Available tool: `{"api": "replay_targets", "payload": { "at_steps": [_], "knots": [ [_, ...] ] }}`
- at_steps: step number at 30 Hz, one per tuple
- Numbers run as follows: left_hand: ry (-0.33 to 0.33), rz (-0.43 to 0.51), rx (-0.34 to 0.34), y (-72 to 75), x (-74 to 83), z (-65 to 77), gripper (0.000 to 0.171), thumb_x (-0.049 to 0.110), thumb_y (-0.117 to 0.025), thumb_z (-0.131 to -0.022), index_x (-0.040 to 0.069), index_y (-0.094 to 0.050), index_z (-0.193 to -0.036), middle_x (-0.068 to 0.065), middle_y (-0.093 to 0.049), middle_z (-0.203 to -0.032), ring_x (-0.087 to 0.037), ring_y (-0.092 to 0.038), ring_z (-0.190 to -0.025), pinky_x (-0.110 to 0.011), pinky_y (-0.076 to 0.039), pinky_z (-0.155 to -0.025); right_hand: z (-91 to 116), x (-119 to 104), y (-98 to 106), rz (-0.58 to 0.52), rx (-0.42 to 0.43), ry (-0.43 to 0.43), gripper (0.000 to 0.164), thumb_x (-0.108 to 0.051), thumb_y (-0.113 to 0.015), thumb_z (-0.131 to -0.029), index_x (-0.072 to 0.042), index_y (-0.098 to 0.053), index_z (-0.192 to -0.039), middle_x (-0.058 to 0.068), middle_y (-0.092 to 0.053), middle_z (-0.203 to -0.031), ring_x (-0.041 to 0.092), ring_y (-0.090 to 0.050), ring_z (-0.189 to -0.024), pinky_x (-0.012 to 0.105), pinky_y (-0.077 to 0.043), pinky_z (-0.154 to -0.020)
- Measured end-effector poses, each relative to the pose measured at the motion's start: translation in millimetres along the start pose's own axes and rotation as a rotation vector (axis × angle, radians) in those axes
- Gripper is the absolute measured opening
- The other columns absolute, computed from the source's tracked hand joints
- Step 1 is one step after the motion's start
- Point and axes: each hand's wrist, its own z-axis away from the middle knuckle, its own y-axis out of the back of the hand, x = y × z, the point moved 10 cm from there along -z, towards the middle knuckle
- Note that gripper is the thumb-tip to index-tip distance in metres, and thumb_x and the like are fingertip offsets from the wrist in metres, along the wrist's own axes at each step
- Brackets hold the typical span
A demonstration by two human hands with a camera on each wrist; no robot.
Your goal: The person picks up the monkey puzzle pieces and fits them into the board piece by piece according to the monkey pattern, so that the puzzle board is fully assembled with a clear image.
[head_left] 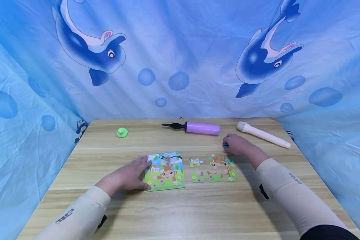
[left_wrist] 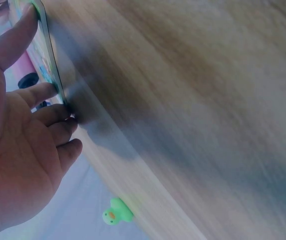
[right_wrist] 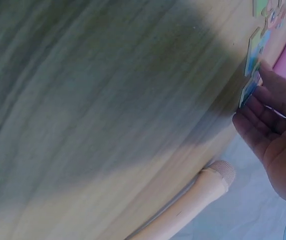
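The wide-spread left hand (head_left: 134, 174) likely steadies the board's (head_left: 165, 171) left edge; nearer the table's (head_left: 180, 216) right edge, the right hand (head_left: 237, 145) pinches a piece (right_wrist: 249, 91), perhaps for control.

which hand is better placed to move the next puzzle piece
Probably the right hand: it pinches a puzzle piece near the other pieces, while the left hand rests on the left edge of the board.

The tabletop (head_left: 174, 216) has a smooth wood-grain finish; the backdrop (head_left: 204, 40) is creased, faintly shiny cloth. The pump (head_left: 202, 128) is glossy plastic, the microphone (head_left: 264, 134) matt. The puzzle board (head_left: 165, 184) looks smooth, perhaps printed card or thin wood.
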Motion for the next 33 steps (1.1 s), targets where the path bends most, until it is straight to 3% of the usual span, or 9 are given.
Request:
{"api": "replay_targets", "payload": {
  "at_steps": [6, 13, 19, 26, 33],
  "knots": [
    [-0.001, -0.003, -0.002, 0.6, 0.6, -0.6, 0.099, 0.059, -0.074, -0.078, 0.009, -0.033, -0.153, -0.015, -0.017, -0.164, -0.037, -0.017, -0.15, -0.055, -0.022, -0.12, -1, -6, 2, 0.029, 0.021, 0.037, 0.023, -0.029, -0.07, -0.091, -0.007, -0.067, -0.096, 0.005, -0.056, -0.088, 0.018, -0.049, -0.074, 0.037, -0.046, -0.067],
    [-0.001, 0.002, 0.006, 1.7, 0.8, 0.1, 0.099, 0.058, -0.075, -0.078, 0.008, -0.034, -0.153, -0.015, -0.017, -0.164, -0.038, -0.017, -0.15, -0.055, -0.023, -0.12, -12, -32, 13, 0.042, 0.119, 0.12, 0.019, -0.031, -0.067, -0.093, -0.012, -0.068, -0.096, 0.003, -0.059, -0.094, 0.016, -0.053, -0.08, 0.039, -0.05, -0.074],
    [0.003, 0.006, 0.0, 0.6, 1.5, 1.3, 0.099, 0.059, -0.074, -0.078, 0.009, -0.033, -0.153, -0.015, -0.017, -0.164, -0.037, -0.017, -0.15, -0.055, -0.022, -0.12, -24, -74, 19, 0.041, 0.141, 0.2, 0.019, -0.032, -0.064, -0.095, -0.013, -0.067, -0.099, 0.0, -0.06, -0.095, 0.014, -0.053, -0.079, 0.036, -0.05, -0.075],
    [0.004, -0.001, -0.003, 0.3, 2.0, 1.1, 0.099, 0.058, -0.074, -0.078, 0.009, -0.033, -0.153, -0.015, -0.017, -0.164, -0.037, -0.016, -0.15, -0.055, -0.021, -0.12, -36, -130, 18, 0.069, 0.122, 0.233, 0.033, -0.039, -0.066, -0.093, -0.012, -0.068, -0.113, 0.0, -0.06, -0.103, 0.012, -0.057, -0.089, 0.031, -0.054, -0.083],
    [0.001, -0.009, -0.003, -0.6, 0.8, -0.7, 0.1, 0.059, -0.074, -0.078, 0.009, -0.033, -0.153, -0.015, -0.016, -0.164, -0.037, -0.016, -0.15, -0.055, -0.021, -0.12, -47, -186, 10, 0.175, 0.109, 0.351, 0.032, -0.039, -0.065, -0.093, -0.012, -0.068, -0.108, 0.0, -0.059, -0.099, 0.012, -0.052, -0.086, 0.029, -0.052, -0.08]
  ]
}}
